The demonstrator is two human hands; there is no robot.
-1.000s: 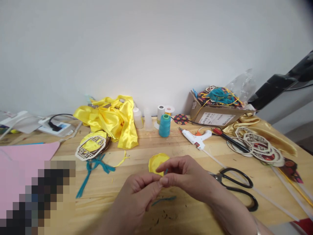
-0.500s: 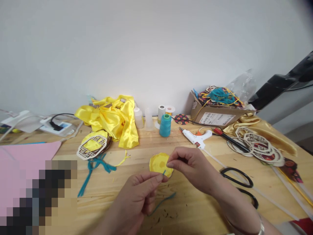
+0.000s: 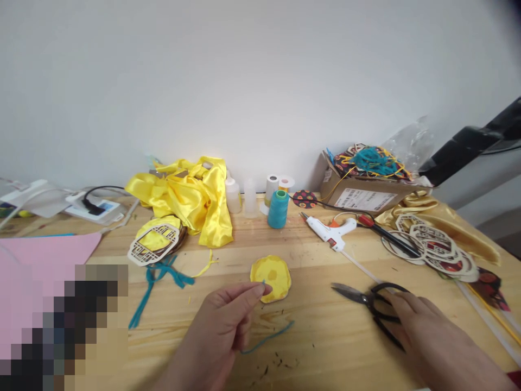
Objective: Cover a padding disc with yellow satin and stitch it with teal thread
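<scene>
So the right hand (image 3: 429, 328) ditched its spot next to the left hand (image 3: 233, 315) and swung out to about 4 o'clock, fingers (image 3: 401, 305) now over the handles of the scissors (image 3: 367, 300). That leaves the yellow disc's (image 3: 274, 276) 3 o'clock edge uncovered, and the blades are showing too, pointing roughly 10 o'clock.

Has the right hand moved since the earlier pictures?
Yes. Against the white glue gun, the right hand has moved rightward and nearer the person, from the yellow disc to the scissors.

The scissors (image 3: 365, 299) lie right of the round patch (image 3: 277, 275).
</scene>
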